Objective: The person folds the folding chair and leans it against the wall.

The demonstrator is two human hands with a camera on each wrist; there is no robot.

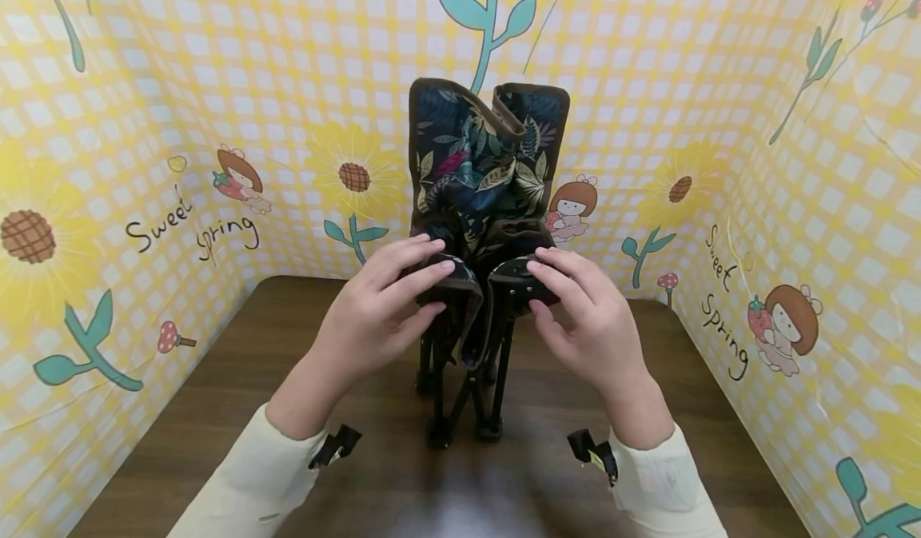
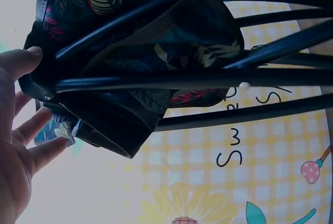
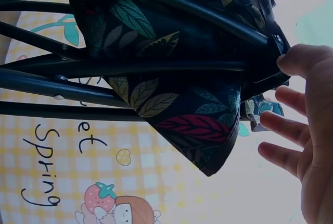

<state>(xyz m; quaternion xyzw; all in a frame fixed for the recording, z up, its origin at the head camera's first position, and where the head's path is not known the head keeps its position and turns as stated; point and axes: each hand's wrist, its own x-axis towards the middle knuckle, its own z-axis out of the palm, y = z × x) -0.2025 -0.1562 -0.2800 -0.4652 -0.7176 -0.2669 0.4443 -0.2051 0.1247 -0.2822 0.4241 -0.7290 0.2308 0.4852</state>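
A small folding chair (image 1: pixel 478 170) with dark leaf-print fabric stands partly folded, its seat sagging in the middle between two raised front corners. Its thin black legs (image 1: pixel 498 378) cross below the seat. At the left front corner, my left hand (image 1: pixel 374 302) touches the seat, fingers fairly straight along the top and thumb at the edge. My right hand (image 1: pixel 593 314) lies likewise at the right corner. In the right wrist view its thumb (image 3: pixel 302 60) meets the black corner while the other fingers spread apart. The left wrist view shows the left thumb (image 2: pixel 21 62) against its corner.
The chair's feet rest on a brown wooden table (image 1: pixel 237 394). Yellow checked cloth (image 1: pixel 288 82) with flower and cartoon prints walls the table at the back and both sides. A black strap piece (image 1: pixel 338 446) sticks out at the left cuff, another (image 1: pixel 593 452) at the right.
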